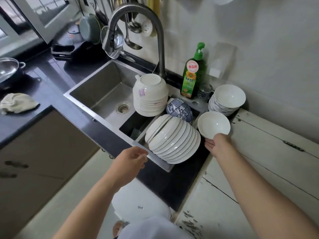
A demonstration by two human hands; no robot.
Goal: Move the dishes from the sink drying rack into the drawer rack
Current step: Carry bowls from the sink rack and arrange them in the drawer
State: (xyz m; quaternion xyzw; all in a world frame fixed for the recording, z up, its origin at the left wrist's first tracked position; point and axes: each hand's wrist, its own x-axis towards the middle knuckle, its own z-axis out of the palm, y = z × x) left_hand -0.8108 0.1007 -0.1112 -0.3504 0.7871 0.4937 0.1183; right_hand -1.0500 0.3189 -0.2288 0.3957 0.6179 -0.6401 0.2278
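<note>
The sink drying rack (156, 160) sits in the right part of the sink. It holds a leaning row of white plates (174, 140), a stack of upturned white bowls (150, 95) and a blue-patterned bowl (179, 108). My right hand (218, 144) holds a white bowl (214, 124) by its near rim, just right of the plates and above the counter. My left hand (132, 159) hovers at the rack's front edge with loosely curled fingers and holds nothing. No drawer rack is in view.
More white bowls (226, 99) are stacked on the counter by the wall, beside a green detergent bottle (194, 73). The tall faucet (138, 31) arches over the sink basin (103, 90). A cloth (17, 102) and a pot (8, 69) lie on the dark counter at left.
</note>
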